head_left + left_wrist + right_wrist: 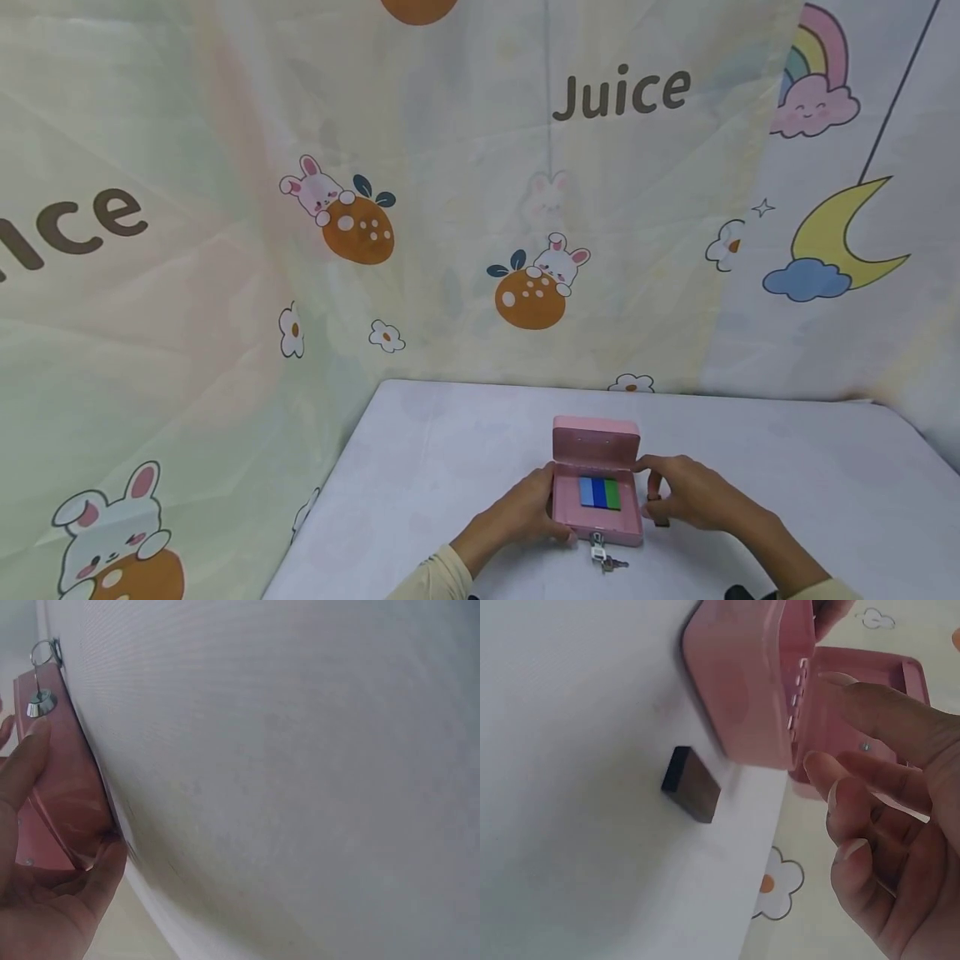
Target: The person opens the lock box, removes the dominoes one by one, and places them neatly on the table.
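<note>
A pink cash box (618, 536) stands on the table, its lid (596, 448) raised at the back. Inside lie flat strips in light blue (586, 492), dark blue (598, 493) and green (612, 495). My left hand (528, 504) grips the box's left side, thumb on the front wall beside the lock (41, 703). At the box's right side, my right hand (693, 492) has its fingers loosely bent and holds nothing, the fingertips close to the hinge edge. Below it, a dark block (694, 784) sits on the table, apart from the box.
Keys (613, 564) on a ring hang from the lock at the box's front. The white-covered table (450, 450) meets a printed cloth backdrop (465, 167) at its back and left edges.
</note>
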Available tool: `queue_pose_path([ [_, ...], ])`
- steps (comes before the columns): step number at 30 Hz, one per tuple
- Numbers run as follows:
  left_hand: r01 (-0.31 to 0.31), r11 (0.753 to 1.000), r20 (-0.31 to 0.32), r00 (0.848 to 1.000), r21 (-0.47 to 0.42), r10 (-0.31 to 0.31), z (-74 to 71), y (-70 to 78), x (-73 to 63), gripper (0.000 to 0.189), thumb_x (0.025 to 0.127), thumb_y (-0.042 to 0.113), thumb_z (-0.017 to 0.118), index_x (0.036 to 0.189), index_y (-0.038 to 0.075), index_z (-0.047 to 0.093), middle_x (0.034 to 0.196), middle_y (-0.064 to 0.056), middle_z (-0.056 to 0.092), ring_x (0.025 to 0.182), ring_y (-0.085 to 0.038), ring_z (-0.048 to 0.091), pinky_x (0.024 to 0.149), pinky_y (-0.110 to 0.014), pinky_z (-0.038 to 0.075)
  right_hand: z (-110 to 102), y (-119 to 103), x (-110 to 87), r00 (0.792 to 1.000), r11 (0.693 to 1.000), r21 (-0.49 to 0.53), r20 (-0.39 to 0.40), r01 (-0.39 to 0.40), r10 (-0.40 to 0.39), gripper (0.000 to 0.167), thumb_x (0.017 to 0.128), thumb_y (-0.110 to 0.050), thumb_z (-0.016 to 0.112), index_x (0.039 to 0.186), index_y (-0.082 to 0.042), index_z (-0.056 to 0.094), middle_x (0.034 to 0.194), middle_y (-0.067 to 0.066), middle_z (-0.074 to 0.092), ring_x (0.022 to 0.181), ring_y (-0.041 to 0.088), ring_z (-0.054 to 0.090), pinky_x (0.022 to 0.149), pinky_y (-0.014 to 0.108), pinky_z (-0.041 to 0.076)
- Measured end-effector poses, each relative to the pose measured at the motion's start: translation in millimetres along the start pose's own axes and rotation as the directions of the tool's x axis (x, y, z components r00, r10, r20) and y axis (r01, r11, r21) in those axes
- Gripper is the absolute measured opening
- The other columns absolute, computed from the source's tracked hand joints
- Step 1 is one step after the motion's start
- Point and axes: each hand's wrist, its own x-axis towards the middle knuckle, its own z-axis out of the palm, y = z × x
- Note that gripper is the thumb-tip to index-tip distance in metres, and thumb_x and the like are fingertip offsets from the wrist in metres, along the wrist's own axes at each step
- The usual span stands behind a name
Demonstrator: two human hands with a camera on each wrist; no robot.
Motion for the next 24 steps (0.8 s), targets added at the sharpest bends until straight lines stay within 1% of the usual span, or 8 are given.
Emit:
queue_pose_path([
  [4,-0.011,1.000,-0.002,1.000,-0.003,0.011,0.3,-0.6,-0.1,0.102,0.069,0.029,0.094,0.151,0.031,0.034,0.144,0.010,0.053,0.132,-0.009,0.052,0.112,-0.036,0.045,0.3,-8.8,2.2,1.000,1.000,-0.007,-0.001,0.031,-0.031,0.052,0.076,-0.015,0.087,0.124,-0.012,0.066,0.082,-0.004,0.063,0.071,0.015,0.054,0.060,0.029,0.049],
  [10,-0.018,1.000,0.004,1.000,-0.016,0.018,-1.9,0.7,-1.3,0.101,0.069,0.026,0.094,0.150,0.030,0.035,0.143,0.009,0.054,0.132,-0.010,0.052,0.112,-0.036,0.044,4.9,-18.8,7.9,0.996,0.996,-0.034,-0.018,0.084,-0.085,0.048,0.073,-0.015,0.088,0.117,-0.014,0.068,0.089,-0.006,0.067,0.080,0.014,0.055,0.071,0.034,0.053],
  [12,-0.016,1.000,0.010,1.000,-0.023,0.016,-2.8,1.5,-1.5,0.100,0.069,0.025,0.094,0.150,0.029,0.035,0.143,0.009,0.054,0.132,-0.010,0.052,0.112,-0.036,0.044,7.0,-20.9,9.8,0.994,0.994,-0.045,-0.022,0.104,-0.105,0.047,0.073,-0.016,0.088,0.116,-0.013,0.068,0.090,-0.006,0.067,0.081,0.015,0.056,0.072,0.034,0.054],
  [14,-0.012,1.000,0.015,1.000,-0.027,0.013,-3.1,2.2,-1.6,0.099,0.069,0.025,0.094,0.149,0.030,0.036,0.142,0.009,0.054,0.131,-0.009,0.053,0.112,-0.036,0.044,9.4,-23.1,11.3,0.993,0.992,-0.051,-0.025,0.115,-0.117,0.048,0.073,-0.017,0.089,0.116,-0.013,0.068,0.089,-0.007,0.066,0.080,0.015,0.055,0.071,0.033,0.052],
  [19,-0.001,1.000,0.020,1.000,-0.015,0.002,-2.5,2.5,-1.7,0.098,0.069,0.025,0.094,0.148,0.031,0.036,0.140,0.009,0.054,0.128,-0.008,0.053,0.112,-0.036,0.045,16.5,-27.1,15.3,0.990,0.989,-0.048,-0.030,0.139,-0.140,0.051,0.072,-0.020,0.090,0.117,-0.011,0.068,0.080,-0.006,0.059,0.075,0.014,0.052,0.063,0.028,0.045],
  [24,-0.015,1.000,0.017,1.000,-0.019,0.016,-3.1,1.9,-1.7,0.097,0.069,0.026,0.094,0.148,0.029,0.037,0.140,0.008,0.055,0.128,-0.007,0.053,0.111,-0.035,0.045,21.5,-30.9,20.9,0.989,0.989,-0.038,-0.032,0.143,-0.144,0.051,0.071,-0.019,0.090,0.117,-0.010,0.070,0.079,-0.005,0.057,0.077,0.015,0.052,0.068,0.033,0.046],
])
